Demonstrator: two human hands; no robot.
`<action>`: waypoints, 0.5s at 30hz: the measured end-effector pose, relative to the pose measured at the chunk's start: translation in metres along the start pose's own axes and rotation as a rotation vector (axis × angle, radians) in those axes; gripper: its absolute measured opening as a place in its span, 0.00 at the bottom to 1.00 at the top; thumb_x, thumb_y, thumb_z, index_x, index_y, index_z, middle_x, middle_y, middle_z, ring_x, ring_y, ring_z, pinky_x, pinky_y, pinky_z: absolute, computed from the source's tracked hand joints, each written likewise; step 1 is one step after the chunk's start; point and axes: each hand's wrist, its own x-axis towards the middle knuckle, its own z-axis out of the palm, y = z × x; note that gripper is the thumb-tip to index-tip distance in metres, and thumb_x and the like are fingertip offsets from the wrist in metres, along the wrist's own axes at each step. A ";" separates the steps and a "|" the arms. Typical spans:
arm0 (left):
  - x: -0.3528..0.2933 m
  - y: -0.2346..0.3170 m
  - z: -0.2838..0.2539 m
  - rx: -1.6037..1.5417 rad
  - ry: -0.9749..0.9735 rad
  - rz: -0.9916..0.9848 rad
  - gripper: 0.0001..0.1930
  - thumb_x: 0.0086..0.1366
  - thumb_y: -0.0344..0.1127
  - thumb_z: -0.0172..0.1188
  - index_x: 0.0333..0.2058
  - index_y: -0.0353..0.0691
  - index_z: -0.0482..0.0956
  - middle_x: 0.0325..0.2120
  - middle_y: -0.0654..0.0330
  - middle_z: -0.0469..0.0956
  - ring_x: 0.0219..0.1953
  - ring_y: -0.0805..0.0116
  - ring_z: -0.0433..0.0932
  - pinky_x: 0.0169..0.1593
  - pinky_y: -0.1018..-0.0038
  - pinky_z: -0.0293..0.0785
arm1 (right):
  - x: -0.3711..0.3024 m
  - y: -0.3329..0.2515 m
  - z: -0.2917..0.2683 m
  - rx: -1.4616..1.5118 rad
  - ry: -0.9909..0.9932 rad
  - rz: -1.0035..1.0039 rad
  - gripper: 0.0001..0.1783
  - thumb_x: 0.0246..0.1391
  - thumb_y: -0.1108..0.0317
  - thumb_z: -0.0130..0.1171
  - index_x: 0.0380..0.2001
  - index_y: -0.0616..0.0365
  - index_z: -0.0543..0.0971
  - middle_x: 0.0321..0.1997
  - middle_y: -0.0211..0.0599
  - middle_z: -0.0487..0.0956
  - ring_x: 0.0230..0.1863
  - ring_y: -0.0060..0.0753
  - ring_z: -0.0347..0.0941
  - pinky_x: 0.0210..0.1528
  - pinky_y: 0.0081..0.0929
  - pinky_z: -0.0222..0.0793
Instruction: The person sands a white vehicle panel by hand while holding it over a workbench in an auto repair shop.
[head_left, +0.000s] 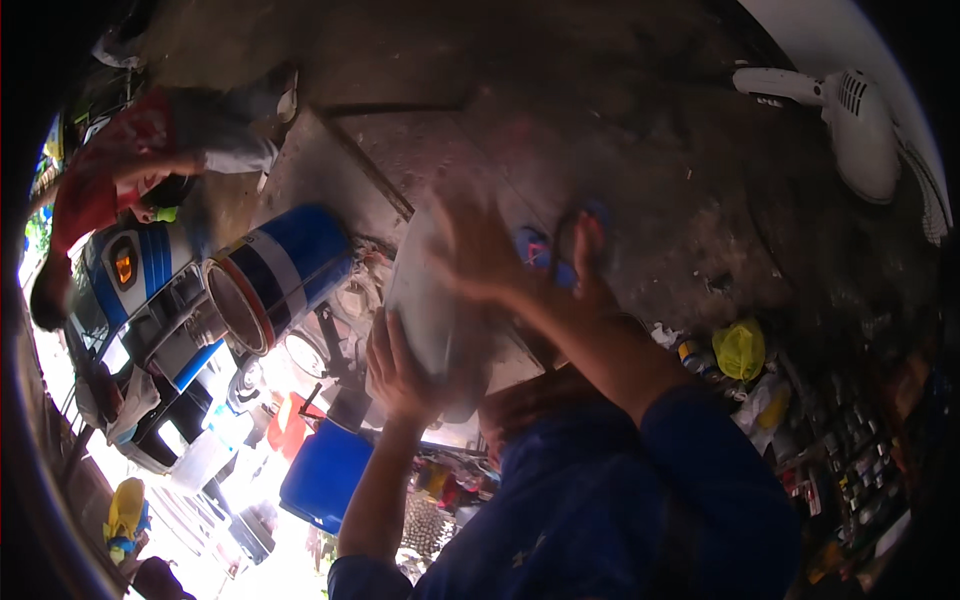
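A smooth, curved grey panel (420,285) lies in front of me, long and rounded, its edges blurred. My left hand (398,375) grips its left side, fingers stretched along the surface; the thumb is hidden. Over the panel's far right part is my right hand (475,245), smeared by motion. It appears to touch the surface, but whether it holds something there does not show. Both arms come in from below, in dark blue sleeves.
A blue and white drum (280,270) lies tilted to the left, near a blue container (325,475). Beyond it, a person in a red shirt (115,175) bends over. Feet in blue sandals (545,255) rest on the floor. A yellow bag (739,350) and clutter sit at right.
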 end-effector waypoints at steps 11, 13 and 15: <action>-0.007 0.006 -0.001 0.001 -0.031 -0.053 0.67 0.45 0.63 0.76 0.75 0.30 0.51 0.67 0.32 0.63 0.66 0.29 0.66 0.68 0.41 0.65 | -0.003 0.009 -0.004 0.080 0.002 0.192 0.56 0.55 0.33 0.63 0.72 0.67 0.62 0.78 0.57 0.59 0.81 0.60 0.50 0.80 0.69 0.37; -0.012 -0.003 -0.001 0.025 0.000 -0.091 0.69 0.42 0.63 0.77 0.75 0.30 0.52 0.67 0.33 0.64 0.66 0.30 0.67 0.68 0.42 0.65 | -0.027 -0.028 0.014 -0.025 0.061 -0.158 0.51 0.59 0.38 0.60 0.71 0.69 0.63 0.75 0.61 0.63 0.78 0.69 0.52 0.80 0.67 0.41; -0.015 -0.007 -0.003 0.012 0.008 -0.050 0.69 0.42 0.63 0.77 0.75 0.30 0.52 0.67 0.34 0.64 0.65 0.30 0.67 0.68 0.43 0.66 | -0.045 -0.048 0.003 0.007 -0.110 -0.274 0.51 0.59 0.39 0.61 0.72 0.69 0.62 0.74 0.64 0.63 0.77 0.75 0.53 0.79 0.66 0.42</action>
